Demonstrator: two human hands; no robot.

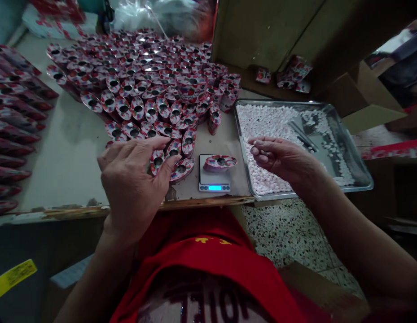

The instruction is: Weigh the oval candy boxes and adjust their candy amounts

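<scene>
My left hand (137, 172) hovers at the front of the packs, thumb and index finger spread with a gap between them. Just beyond those fingers stand small pink-and-red printed packs (183, 168) with oval tops and dark round openings. A small digital scale (215, 181) with a lit blue display carries one such pack (220, 162). My right hand (275, 157) is over the left part of a metal tray (358, 166), its fingers pinched together. What they hold is too small to make out. White tablet-like pieces (269, 121) cover much of the tray.
A metal scoop (303, 136) lies in the tray. Many more packs (137, 67) crowd the table's back, with another row (13, 134) at far left. Cardboard boxes (361, 96) stand right and behind. The table's worn front edge (195, 202) is close to my body.
</scene>
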